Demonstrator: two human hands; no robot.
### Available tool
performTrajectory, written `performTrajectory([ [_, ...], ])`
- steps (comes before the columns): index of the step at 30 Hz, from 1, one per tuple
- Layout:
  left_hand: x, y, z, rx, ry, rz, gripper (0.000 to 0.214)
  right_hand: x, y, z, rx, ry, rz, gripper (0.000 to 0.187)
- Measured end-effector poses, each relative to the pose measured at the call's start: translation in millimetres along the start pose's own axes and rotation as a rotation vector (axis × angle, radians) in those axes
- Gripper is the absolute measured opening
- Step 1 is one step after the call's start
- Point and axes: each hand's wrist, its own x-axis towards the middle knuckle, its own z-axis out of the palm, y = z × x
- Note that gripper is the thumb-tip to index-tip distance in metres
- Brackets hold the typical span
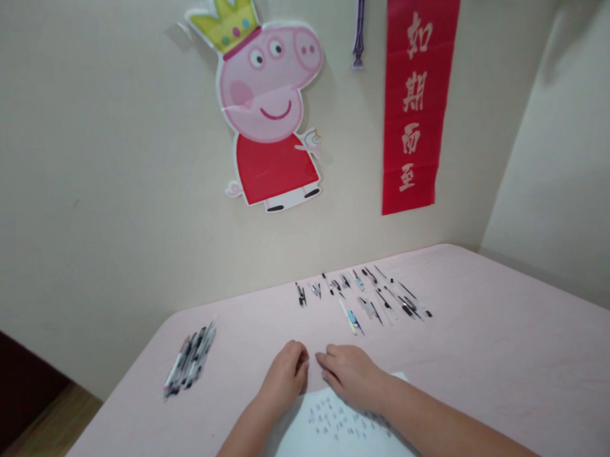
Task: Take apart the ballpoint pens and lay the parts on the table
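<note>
My left hand is closed, its fingers curled and drawn together just beyond the far left edge of a white sheet of paper. A short gap to its right, my right hand lies over the paper's far edge, thumb and fingers bent toward the left hand. Anything small between the fingers of either hand is hidden. Rows of small dark handwritten marks cover part of the sheet. Beyond my hands lie pen parts in small groups, with dark, clear and blue pieces. A bundle of pens rests at the left.
A pink cloth covers the table, which stands against a pale wall. On the wall hang a pink pig cutout with a crown, a red banner with characters, and a purple strap.
</note>
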Motion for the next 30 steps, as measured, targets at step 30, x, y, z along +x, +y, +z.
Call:
performTrajectory([
  [30,-0.9,2.9,-0.3,0.029,0.001,0.031,0.009,15.7,81.3,28.5,0.015,0.145,0.305,0.054],
])
